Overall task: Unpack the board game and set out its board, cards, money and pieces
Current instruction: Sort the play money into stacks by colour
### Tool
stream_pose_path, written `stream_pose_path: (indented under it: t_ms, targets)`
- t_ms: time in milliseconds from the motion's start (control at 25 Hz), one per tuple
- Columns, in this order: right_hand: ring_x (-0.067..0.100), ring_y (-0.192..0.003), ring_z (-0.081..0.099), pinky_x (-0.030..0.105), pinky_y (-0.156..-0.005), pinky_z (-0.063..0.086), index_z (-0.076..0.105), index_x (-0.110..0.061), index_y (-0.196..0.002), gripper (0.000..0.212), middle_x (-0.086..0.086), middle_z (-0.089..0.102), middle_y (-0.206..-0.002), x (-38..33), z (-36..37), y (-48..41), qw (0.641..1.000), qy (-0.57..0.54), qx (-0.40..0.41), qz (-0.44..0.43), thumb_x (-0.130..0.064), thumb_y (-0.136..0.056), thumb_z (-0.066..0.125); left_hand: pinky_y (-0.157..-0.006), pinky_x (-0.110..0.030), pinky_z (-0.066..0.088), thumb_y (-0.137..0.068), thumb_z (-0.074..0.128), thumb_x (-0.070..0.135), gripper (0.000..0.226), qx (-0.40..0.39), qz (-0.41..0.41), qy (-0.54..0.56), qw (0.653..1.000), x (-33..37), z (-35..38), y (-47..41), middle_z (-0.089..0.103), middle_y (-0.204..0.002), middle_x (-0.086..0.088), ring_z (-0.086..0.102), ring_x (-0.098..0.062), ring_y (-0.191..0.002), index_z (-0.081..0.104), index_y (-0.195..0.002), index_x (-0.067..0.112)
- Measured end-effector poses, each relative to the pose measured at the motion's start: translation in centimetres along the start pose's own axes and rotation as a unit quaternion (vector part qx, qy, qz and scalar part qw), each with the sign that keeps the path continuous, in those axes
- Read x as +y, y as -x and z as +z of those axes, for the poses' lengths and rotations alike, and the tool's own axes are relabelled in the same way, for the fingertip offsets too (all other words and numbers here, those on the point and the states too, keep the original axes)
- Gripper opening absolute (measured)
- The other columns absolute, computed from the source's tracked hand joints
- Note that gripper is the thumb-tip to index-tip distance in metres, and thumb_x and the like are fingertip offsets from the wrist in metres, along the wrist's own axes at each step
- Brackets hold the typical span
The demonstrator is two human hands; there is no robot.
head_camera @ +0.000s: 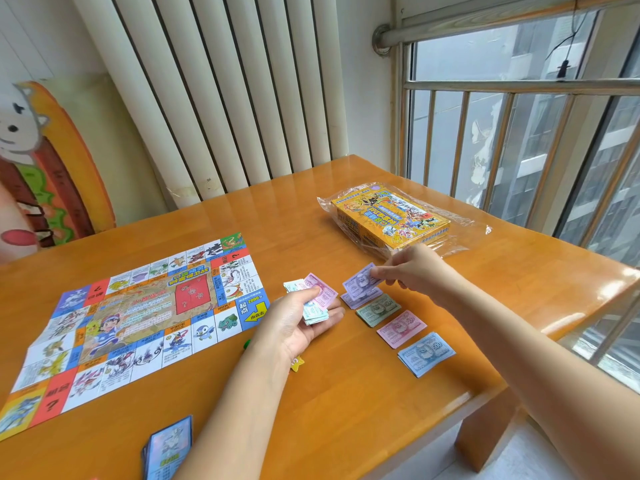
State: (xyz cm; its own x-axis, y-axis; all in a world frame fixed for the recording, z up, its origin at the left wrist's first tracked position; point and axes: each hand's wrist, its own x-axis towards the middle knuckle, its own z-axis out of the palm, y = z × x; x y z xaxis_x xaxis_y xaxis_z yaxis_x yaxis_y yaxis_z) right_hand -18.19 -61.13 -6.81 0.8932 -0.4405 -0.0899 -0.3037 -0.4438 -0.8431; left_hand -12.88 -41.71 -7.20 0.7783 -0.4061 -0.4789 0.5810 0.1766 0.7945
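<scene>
1. Board (138,327) lies unfolded flat on the left of the counter (346,410); its near corner is cut off by the frame.
2. Card stack (168,448) at the near edge, bottom cropped, count unreadable.
3. Green piece (246,342) and yellow piece (297,363) are mostly hidden by the left forearm.
4. Left hand (301,320): grip curled round the unsorted money wad (317,299).
5. Step looks like sorting money by colour. Right hand (412,268): grip pinches a purple note (360,280) over the purple pile (360,297); green pile (378,309), pink pile (401,329) and blue pile (426,353) sit in a row.
6. Next, probably: lay the note square on its pile, then pull another from the wad.
7. Box (391,216) at far right in plastic wrap, contents unseen.
</scene>
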Motion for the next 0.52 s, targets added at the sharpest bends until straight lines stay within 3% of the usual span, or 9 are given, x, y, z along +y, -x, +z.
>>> stream_pose_path:
  t_ms: [200, 360, 520]
  targets:
    - [0.009, -0.050, 0.045, 0.021, -0.045, 0.031, 0.066, -0.012, -0.062, 0.030, 0.000, 0.058, -0.058, 0.0, 1.2, -0.3, 0.994, 0.109, 0.008, -0.006, -0.035, -0.080, 0.075, -0.064, -0.046, 0.059, -0.092, 0.052, -0.001, 0.015, -0.012, -0.015, 0.026, 0.999, -0.2, 0.1, -0.2, 0.063, -0.104, -0.036, 0.064, -0.046, -0.097, 0.053, -0.106, -0.008]
    - [0.015, -0.062, 0.057, 0.025, -0.050, 0.038, 0.074, -0.008, -0.075, 0.031, 0.007, 0.069, -0.073, 0.3, 1.9, -0.3, 0.988, 0.151, 0.033, -0.028, -0.038, -0.079, 0.074, -0.066, -0.046, 0.058, -0.092, 0.052, 0.000, 0.015, -0.011, -0.019, 0.027, 0.999, -0.3, 0.0, -0.3, 0.064, -0.102, -0.035, 0.065, -0.044, -0.095, 0.054, -0.106, -0.006]
    - [0.011, -0.060, 0.055, 0.022, -0.047, 0.036, 0.072, -0.010, -0.080, 0.027, 0.001, 0.063, -0.069, 0.1, 2.0, -0.1, 0.982, 0.178, 0.050, -0.030, -0.037, -0.082, 0.072, -0.063, -0.045, 0.059, -0.092, 0.054, 0.001, 0.016, -0.008, -0.020, 0.020, 1.000, -0.2, 0.0, -0.2, 0.065, -0.101, -0.034, 0.065, -0.044, -0.094, 0.054, -0.106, -0.006]
